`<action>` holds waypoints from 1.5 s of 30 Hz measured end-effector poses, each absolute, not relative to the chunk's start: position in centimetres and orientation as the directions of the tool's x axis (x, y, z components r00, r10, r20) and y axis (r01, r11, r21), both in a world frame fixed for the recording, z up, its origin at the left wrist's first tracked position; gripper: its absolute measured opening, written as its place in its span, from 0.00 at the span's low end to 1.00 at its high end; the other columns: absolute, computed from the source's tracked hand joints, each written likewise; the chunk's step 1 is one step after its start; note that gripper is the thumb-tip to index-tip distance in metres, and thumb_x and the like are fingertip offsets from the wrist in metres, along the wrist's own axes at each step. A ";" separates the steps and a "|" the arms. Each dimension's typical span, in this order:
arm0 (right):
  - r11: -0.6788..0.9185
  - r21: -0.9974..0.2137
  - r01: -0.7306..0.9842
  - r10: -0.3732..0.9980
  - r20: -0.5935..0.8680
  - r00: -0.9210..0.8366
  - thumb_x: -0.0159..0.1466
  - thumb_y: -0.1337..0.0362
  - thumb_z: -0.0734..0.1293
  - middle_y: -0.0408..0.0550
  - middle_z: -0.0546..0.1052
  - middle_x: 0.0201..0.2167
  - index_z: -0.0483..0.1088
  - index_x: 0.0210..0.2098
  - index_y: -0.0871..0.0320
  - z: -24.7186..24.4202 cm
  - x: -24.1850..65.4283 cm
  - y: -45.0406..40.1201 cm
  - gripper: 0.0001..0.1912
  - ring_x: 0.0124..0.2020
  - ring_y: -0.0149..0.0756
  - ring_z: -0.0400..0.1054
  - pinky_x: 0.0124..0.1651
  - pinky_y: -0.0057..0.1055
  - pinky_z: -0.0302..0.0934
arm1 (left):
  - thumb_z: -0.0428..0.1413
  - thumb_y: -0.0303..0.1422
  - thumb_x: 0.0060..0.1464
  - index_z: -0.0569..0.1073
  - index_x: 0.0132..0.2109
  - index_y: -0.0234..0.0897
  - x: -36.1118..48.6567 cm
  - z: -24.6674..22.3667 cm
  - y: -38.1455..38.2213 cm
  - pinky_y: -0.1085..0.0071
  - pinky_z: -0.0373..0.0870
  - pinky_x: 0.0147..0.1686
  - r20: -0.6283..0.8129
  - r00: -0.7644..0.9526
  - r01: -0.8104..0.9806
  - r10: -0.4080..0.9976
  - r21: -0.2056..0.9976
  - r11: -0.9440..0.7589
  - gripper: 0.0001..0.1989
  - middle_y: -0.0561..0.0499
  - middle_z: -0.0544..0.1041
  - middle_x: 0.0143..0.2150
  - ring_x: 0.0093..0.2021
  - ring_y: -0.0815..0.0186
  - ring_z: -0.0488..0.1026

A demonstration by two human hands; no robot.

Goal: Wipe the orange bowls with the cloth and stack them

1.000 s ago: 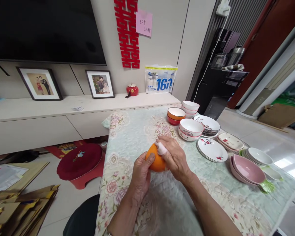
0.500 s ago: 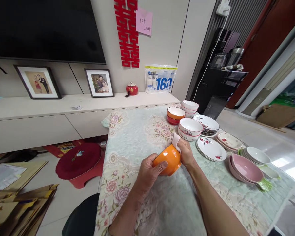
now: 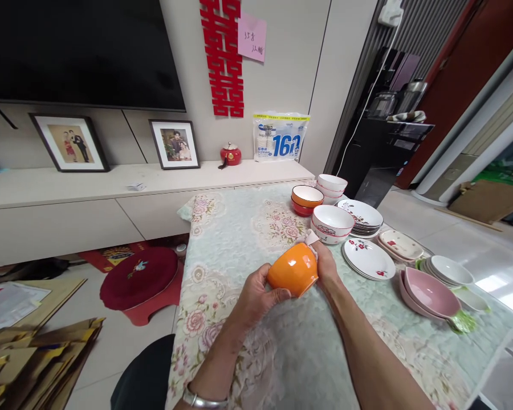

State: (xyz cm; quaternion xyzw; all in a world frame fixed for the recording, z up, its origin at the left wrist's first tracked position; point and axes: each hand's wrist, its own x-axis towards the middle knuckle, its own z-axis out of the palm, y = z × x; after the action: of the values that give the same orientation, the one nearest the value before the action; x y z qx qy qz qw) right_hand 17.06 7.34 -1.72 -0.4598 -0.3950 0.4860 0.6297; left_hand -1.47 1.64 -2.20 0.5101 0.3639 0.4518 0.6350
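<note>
An orange bowl point(image 3: 293, 270) is held tilted on its side above the table, its glossy outer wall and foot towards me. My left hand point(image 3: 263, 291) grips its left side, thumb on the outer wall and fingers behind it. At the bowl's right side my right hand point(image 3: 326, 263) is closed on a pale cloth point(image 3: 310, 238), which is pressed to the rim. The bowl's inside is hidden from me. Beyond the hands stand an orange bowl stacked on a red one point(image 3: 306, 197) and white bowls with red rims point(image 3: 333, 219).
Along the right lie flowered white plates point(image 3: 369, 259), dark-rimmed plates point(image 3: 359, 213), square dishes point(image 3: 400, 245), pink leaf-shaped bowls point(image 3: 431, 292) and small white bowls point(image 3: 452, 270). A flowered cloth point(image 3: 222, 256) covers the table. A red stool point(image 3: 139, 279) and flattened cardboard point(image 3: 38, 364) are on the left.
The bowl has turned in my hands, showing more of its side and foot now. My right hand and the cloth have shifted slightly along the rim.
</note>
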 end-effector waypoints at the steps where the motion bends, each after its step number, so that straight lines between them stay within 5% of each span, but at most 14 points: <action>1: 0.135 -0.972 -0.191 0.977 0.098 0.191 0.60 0.47 0.67 0.47 0.81 0.35 0.78 0.35 0.58 -1.4 17.0 7.0 0.20 0.38 0.42 0.74 0.41 0.34 0.67 | 0.71 0.39 0.39 0.73 0.42 0.34 -1.4 -2.0 1.5 0.71 0.67 0.39 -0.007 0.320 -0.254 0.947 0.963 0.093 0.25 0.51 0.77 0.36 0.37 0.63 0.72; 4: 0.322 -0.942 0.095 0.944 0.327 0.045 0.67 0.51 0.62 0.48 0.79 0.49 0.79 0.43 0.55 0.1 16.7 5.8 0.19 0.54 0.47 0.70 0.57 0.40 0.61 | 0.71 0.38 0.39 0.72 0.43 0.33 -1.2 -1.5 1.3 0.72 0.68 0.36 -0.009 0.281 -0.381 0.960 0.917 0.121 0.26 0.51 0.77 0.36 0.35 0.66 0.72; 8: 0.643 -0.605 0.469 0.756 0.600 -0.262 0.70 0.57 0.58 0.51 0.73 0.59 0.74 0.54 0.54 2.4 15.5 3.6 0.20 0.62 0.48 0.63 0.64 0.48 0.54 | 0.70 0.37 0.40 0.71 0.42 0.34 -1.0 -0.9 1.3 0.72 0.68 0.34 0.017 0.231 -0.400 0.973 0.913 0.079 0.23 0.53 0.77 0.34 0.33 0.67 0.71; 11: 0.744 -0.318 0.588 0.628 0.633 -0.453 0.69 0.57 0.60 0.52 0.72 0.61 0.73 0.55 0.53 3.4 14.0 2.2 0.19 0.63 0.52 0.60 0.65 0.54 0.48 | 0.69 0.35 0.40 0.72 0.37 0.36 -0.7 -0.4 1.5 0.70 0.69 0.34 0.093 0.139 -0.279 0.986 0.959 -0.051 0.18 0.53 0.76 0.32 0.33 0.65 0.71; 14: 0.749 -0.202 0.631 0.593 0.627 -0.504 0.66 0.60 0.63 0.51 0.75 0.57 0.74 0.52 0.53 3.7 13.1 1.6 0.17 0.61 0.54 0.62 0.65 0.57 0.45 | 0.66 0.34 0.43 0.73 0.32 0.36 -0.5 0.1 1.4 0.69 0.69 0.35 0.211 0.128 -0.154 0.969 0.969 -0.191 0.11 0.51 0.77 0.33 0.34 0.64 0.70; 17: 0.721 -0.311 0.619 0.635 0.653 -0.412 0.67 0.62 0.61 0.52 0.77 0.53 0.75 0.50 0.55 3.6 13.7 2.2 0.16 0.57 0.50 0.66 0.62 0.51 0.51 | 0.64 0.35 0.45 0.71 0.32 0.36 -0.4 0.4 0.9 0.70 0.66 0.34 0.194 0.229 -0.117 0.954 0.978 -0.171 0.11 0.52 0.74 0.32 0.32 0.66 0.67; 20: 0.627 -0.591 0.507 0.761 0.605 -0.234 0.68 0.59 0.57 0.53 0.79 0.46 0.77 0.45 0.57 2.8 15.1 3.7 0.18 0.49 0.46 0.70 0.54 0.43 0.61 | 0.65 0.34 0.45 0.68 0.33 0.37 -0.6 0.4 0.4 0.73 0.60 0.29 0.116 0.248 0.011 0.962 0.992 -0.122 0.13 0.57 0.67 0.29 0.29 0.70 0.61; 23: 0.360 -0.897 0.258 0.931 0.363 -0.035 0.67 0.54 0.56 0.51 0.80 0.40 0.78 0.40 0.59 1.2 16.3 5.2 0.21 0.40 0.44 0.73 0.43 0.37 0.65 | 0.64 0.34 0.45 0.64 0.31 0.38 -0.7 0.3 0.3 0.74 0.55 0.27 0.101 0.263 0.115 0.960 0.984 -0.135 0.15 0.59 0.61 0.27 0.27 0.71 0.57; 25: 0.186 -0.978 0.092 0.980 0.191 0.057 0.66 0.52 0.57 0.51 0.80 0.38 0.77 0.39 0.60 0.3 16.6 5.8 0.23 0.37 0.44 0.73 0.39 0.35 0.65 | 0.64 0.35 0.45 0.62 0.30 0.38 -0.8 0.3 0.2 0.74 0.53 0.26 0.099 0.265 0.138 0.959 0.981 -0.140 0.16 0.59 0.59 0.26 0.27 0.71 0.55; 29: 0.284 -0.937 0.201 0.954 0.298 0.042 0.66 0.54 0.57 0.51 0.80 0.40 0.77 0.41 0.58 0.8 16.0 5.1 0.20 0.42 0.45 0.72 0.44 0.38 0.64 | 0.64 0.36 0.45 0.64 0.31 0.38 -0.9 0.3 0.2 0.74 0.54 0.26 0.086 0.243 0.108 0.966 0.987 -0.115 0.15 0.59 0.61 0.26 0.26 0.71 0.57; 33: 0.651 -0.534 0.540 0.731 0.634 -0.254 0.66 0.60 0.59 0.53 0.77 0.44 0.75 0.41 0.56 3.4 14.1 2.6 0.14 0.49 0.46 0.68 0.54 0.44 0.58 | 0.65 0.36 0.46 0.70 0.35 0.37 -0.6 0.4 0.2 0.72 0.63 0.31 0.138 0.222 -0.023 0.965 0.990 -0.137 0.13 0.55 0.71 0.30 0.31 0.67 0.65; 37: 0.712 -0.284 0.642 0.647 0.619 -0.445 0.68 0.59 0.60 0.51 0.75 0.34 0.73 0.36 0.56 4.6 13.0 1.6 0.11 0.40 0.43 0.66 0.50 0.44 0.56 | 0.62 0.33 0.47 0.73 0.29 0.37 -0.2 0.6 0.3 0.69 0.65 0.33 0.232 0.240 -0.021 0.943 0.972 -0.234 0.07 0.52 0.74 0.30 0.34 0.62 0.68; 40: 0.706 -0.345 0.618 0.667 0.616 -0.418 0.67 0.60 0.59 0.51 0.73 0.33 0.71 0.35 0.56 4.4 14.2 2.6 0.12 0.39 0.43 0.65 0.47 0.42 0.57 | 0.64 0.36 0.46 0.72 0.32 0.37 -0.2 0.6 0.2 0.71 0.63 0.32 0.159 0.236 0.007 0.959 0.986 -0.165 0.10 0.54 0.74 0.31 0.32 0.65 0.67; 45: 0.521 -0.742 0.423 0.848 0.506 -0.157 0.63 0.57 0.61 0.43 0.65 0.23 0.64 0.22 0.55 2.7 17.6 4.7 0.15 0.27 0.36 0.57 0.33 0.34 0.53 | 0.64 0.38 0.48 0.71 0.33 0.37 -0.5 0.3 0.2 0.71 0.61 0.32 0.175 0.307 0.187 0.936 0.953 -0.239 0.11 0.55 0.71 0.30 0.31 0.65 0.66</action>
State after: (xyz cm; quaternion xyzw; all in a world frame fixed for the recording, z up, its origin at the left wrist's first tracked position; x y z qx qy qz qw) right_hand 17.60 4.70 2.66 -0.4367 -0.7276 0.2213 0.4806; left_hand -0.53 0.18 0.32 0.6697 0.4190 0.4136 0.4526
